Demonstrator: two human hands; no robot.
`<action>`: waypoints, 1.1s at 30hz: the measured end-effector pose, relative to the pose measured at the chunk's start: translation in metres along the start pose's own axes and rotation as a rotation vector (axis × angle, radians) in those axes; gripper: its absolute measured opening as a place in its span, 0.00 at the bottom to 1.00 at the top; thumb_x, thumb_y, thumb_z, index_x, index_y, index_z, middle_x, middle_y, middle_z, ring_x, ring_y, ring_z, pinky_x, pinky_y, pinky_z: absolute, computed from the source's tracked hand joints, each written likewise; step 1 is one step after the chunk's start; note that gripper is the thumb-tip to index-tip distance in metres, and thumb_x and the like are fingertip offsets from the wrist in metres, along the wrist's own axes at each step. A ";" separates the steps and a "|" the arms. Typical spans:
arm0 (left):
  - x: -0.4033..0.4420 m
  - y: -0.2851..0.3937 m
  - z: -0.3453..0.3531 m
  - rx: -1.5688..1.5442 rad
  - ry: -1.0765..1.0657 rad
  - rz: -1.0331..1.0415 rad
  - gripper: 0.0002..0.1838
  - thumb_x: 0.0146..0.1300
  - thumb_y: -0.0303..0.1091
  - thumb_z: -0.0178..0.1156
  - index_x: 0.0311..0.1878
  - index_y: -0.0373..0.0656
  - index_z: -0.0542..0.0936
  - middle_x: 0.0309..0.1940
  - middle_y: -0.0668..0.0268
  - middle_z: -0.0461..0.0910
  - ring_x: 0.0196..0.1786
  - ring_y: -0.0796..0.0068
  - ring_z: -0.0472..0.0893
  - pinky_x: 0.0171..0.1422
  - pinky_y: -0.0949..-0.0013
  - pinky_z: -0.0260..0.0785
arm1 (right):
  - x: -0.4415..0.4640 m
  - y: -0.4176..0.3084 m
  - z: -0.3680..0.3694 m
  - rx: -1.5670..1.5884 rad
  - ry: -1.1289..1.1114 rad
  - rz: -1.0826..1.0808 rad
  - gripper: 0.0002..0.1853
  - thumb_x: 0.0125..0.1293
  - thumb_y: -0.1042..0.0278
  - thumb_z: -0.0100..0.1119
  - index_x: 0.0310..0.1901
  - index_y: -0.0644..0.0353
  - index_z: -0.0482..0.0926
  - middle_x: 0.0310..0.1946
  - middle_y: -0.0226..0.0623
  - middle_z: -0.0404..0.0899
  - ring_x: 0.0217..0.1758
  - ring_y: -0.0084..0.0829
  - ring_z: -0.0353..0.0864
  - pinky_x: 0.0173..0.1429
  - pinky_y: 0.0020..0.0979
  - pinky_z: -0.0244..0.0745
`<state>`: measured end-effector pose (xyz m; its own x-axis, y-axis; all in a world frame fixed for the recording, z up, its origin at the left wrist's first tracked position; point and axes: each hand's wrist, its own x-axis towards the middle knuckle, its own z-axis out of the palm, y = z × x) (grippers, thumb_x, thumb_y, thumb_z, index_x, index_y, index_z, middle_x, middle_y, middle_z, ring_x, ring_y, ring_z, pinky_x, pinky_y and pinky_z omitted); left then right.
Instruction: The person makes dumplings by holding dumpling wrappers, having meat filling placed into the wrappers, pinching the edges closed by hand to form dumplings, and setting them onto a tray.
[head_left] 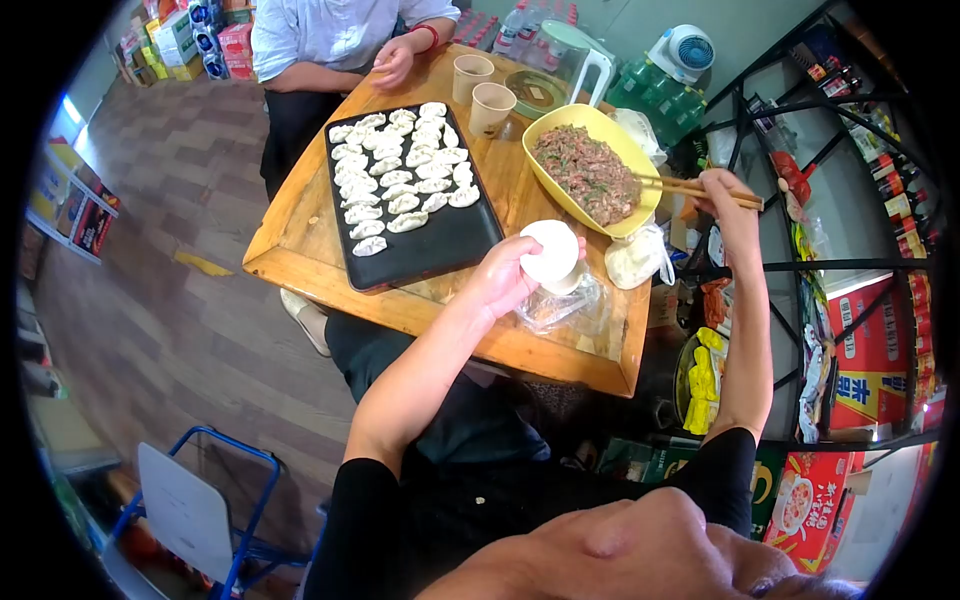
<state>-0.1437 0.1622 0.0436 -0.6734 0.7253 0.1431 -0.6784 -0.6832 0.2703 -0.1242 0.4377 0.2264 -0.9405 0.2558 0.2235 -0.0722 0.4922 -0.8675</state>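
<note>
A round white dumpling wrapper (pixel 549 252) lies across the fingers of my left hand (pixel 503 275), with the thumb pressed on its edge. My right hand (pixel 729 205) grips a pair of wooden chopsticks (pixel 684 187), whose tips reach into the meat filling (pixel 585 172). That filling, minced and flecked with green, sits in a yellow bowl (pixel 541 124) at the table's right side. Rows of folded dumplings (pixel 398 172) stand on a black baking tray (pixel 446 245) left of my hands. Under and beside my left hand are a clear plastic bag (pixel 580 310) and a bag of white wrappers (pixel 633 258).
Two paper cups (pixel 491 108) and a clear pitcher with a white handle (pixel 597 72) stand at the far side of the wooden table (pixel 330 255). Opposite sits another person, their hand (pixel 396 62) by the table edge. Metal shelving (pixel 850 265) rises on the right; a chair (pixel 190 505) stands lower left.
</note>
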 end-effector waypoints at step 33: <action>-0.007 -0.003 -0.015 0.054 0.105 -0.007 0.23 0.64 0.29 0.56 0.60 0.27 0.70 0.58 0.51 0.76 0.63 0.60 0.75 0.71 0.59 0.65 | 0.063 0.076 0.083 -0.042 0.028 -0.379 0.10 0.69 0.66 0.58 0.44 0.65 0.78 0.31 0.25 0.74 0.32 0.15 0.69 0.36 0.21 0.68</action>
<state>-0.1414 0.1583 0.0280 -0.6977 0.7152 0.0413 -0.6681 -0.6704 0.3227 -0.2171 0.4219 0.1376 -0.8402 0.0711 0.5376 -0.3994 0.5896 -0.7021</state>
